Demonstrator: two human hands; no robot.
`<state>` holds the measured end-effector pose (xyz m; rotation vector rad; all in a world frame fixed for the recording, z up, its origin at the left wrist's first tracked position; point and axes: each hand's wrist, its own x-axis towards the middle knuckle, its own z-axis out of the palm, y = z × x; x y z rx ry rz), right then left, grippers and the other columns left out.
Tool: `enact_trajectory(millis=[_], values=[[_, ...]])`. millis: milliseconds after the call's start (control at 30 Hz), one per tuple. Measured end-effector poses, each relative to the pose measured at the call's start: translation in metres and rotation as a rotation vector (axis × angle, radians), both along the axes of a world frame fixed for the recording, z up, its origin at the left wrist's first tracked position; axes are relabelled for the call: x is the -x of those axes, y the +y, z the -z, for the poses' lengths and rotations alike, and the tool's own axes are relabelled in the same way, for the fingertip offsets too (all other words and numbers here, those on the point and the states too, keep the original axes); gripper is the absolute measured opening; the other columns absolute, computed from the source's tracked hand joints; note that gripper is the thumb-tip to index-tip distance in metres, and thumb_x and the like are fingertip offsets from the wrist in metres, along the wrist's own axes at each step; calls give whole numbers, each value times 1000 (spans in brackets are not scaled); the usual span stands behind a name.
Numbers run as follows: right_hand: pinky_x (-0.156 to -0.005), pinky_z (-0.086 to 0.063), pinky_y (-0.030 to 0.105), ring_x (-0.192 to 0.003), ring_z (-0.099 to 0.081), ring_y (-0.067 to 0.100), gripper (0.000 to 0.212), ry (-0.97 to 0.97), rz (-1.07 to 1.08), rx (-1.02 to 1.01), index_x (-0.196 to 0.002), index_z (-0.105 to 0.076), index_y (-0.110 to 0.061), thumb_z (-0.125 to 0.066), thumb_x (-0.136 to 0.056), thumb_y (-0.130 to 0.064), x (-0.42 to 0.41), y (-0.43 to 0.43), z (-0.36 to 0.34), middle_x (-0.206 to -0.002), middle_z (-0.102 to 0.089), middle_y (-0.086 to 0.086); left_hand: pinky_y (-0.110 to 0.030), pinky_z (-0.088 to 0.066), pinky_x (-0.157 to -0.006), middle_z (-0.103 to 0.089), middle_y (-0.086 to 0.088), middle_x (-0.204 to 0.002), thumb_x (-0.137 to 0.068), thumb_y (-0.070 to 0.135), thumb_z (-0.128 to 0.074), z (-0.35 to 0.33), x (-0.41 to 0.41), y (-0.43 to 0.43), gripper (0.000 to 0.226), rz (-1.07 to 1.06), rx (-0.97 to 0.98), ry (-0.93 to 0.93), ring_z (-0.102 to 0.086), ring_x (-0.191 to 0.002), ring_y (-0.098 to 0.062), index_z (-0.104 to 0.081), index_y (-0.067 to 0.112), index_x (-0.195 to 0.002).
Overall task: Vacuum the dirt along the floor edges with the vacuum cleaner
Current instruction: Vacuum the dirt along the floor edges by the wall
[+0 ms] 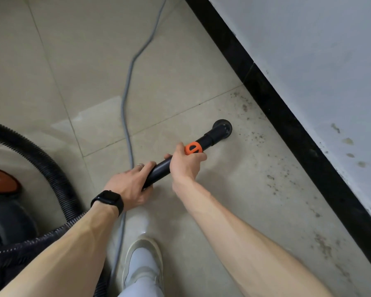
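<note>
A black vacuum wand [208, 139] with an orange collar [193, 148] points up and to the right, and its round nozzle [222, 126] sits on the beige floor tile. My right hand [185, 162] grips the wand just below the collar. My left hand [130, 185], with a ring and a black watch, grips the wand's lower end. Dark dirt specks [256, 138] lie scattered between the nozzle and the black skirting [287, 116], and more dirt [321, 243] runs along the edge toward me.
The vacuum's body [2, 202], black with an orange lid, stands at the left, and its ribbed black hose [51, 168] loops round to the wand. A grey power cord [126, 108] trails up the floor. My shoe [142, 264] is at the bottom. A stained white wall [319, 61] rises beyond the skirting.
</note>
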<state>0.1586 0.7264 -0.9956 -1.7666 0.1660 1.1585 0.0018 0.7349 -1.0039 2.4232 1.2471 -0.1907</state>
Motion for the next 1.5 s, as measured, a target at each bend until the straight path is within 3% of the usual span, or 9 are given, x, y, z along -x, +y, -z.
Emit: enact_trajectory(millis=[167, 300, 400, 600, 800, 1033, 1167, 1367, 1500], values=[[-48, -49, 20, -53, -70, 5, 31, 26, 112, -30, -117, -32, -21, -57, -101, -29, -17, -9, -4, -75, -71, 1, -33, -45, -56, -59, 4, -97, -85, 40, -54, 0, -19, 2, 42, 65, -15, -20, -63, -75, -29, -34, 37, -122], [-50, -52, 21, -55, -71, 8, 33, 53, 130, -69, -121, -33, -18, -58, -100, -24, -25, -3, -8, -90, -70, 6, -30, -39, -54, -62, 2, -98, -85, 42, -54, -2, -26, 5, 44, 67, -56, -21, -64, -74, -31, -33, 36, -124], [-46, -50, 18, -53, -70, 8, 31, 45, 112, -92, -118, -32, -18, -57, -100, -24, -27, 8, -9, -98, -71, 11, -32, -45, -55, -63, 3, -99, -86, 42, -53, -2, -29, 7, 45, 22, -53, -23, -63, -73, -30, -32, 36, -125], [-42, -47, 17, -47, -66, 4, 33, 44, -30, -117, -120, -32, -16, -57, -99, -22, -28, 33, -12, -99, -70, 11, -36, -48, -56, -61, 0, -97, -88, 37, -54, -5, -33, 11, 42, -102, -76, -38, -60, -68, -32, -34, 30, -124], [-62, -62, 31, -54, -69, 10, 37, 49, -182, -146, -121, -34, -15, -61, -97, -20, -40, 61, -15, -95, -64, 4, -36, -43, -55, -59, -4, -93, -89, 34, -53, -8, -49, 20, 39, -203, -61, -53, -59, -70, -36, -33, 25, -123], [-53, -57, 26, -51, -69, 6, 35, 42, -284, -146, -118, -32, -17, -60, -98, -20, -33, 67, -14, -92, -66, 3, -36, -41, -54, -58, -4, -85, -87, 29, -56, -8, -40, 20, 35, -255, -23, -106, -54, -65, -34, -34, 25, -115], [-69, -61, 33, -62, -71, 16, 29, -69, -213, -83, -118, -32, -16, -53, -98, -23, -31, 58, -4, -75, -66, -1, -32, -34, -50, -53, 2, -77, -86, 30, -56, -6, -46, 19, 36, -201, -25, -52, -51, -59, -30, -35, 26, -114], [-46, -39, 21, -59, -67, 14, 28, -249, -269, 21, -116, -31, -15, -50, -99, -27, -61, 62, -2, -72, -69, 3, -32, -34, -50, -53, 4, -75, -81, 33, -57, 2, -79, 18, 36, -244, 85, -159, -51, -59, -27, -32, 32, -107], [-55, -48, 27, -68, -70, 21, 33, -345, -347, 88, -119, -32, -12, -53, -98, -26, -88, 77, -2, -83, -73, 10, -39, -47, -52, -57, 0, -74, -71, 40, -51, 10, -109, 23, 37, -321, 221, -289, -56, -60, -28, -33, 34, -103]])
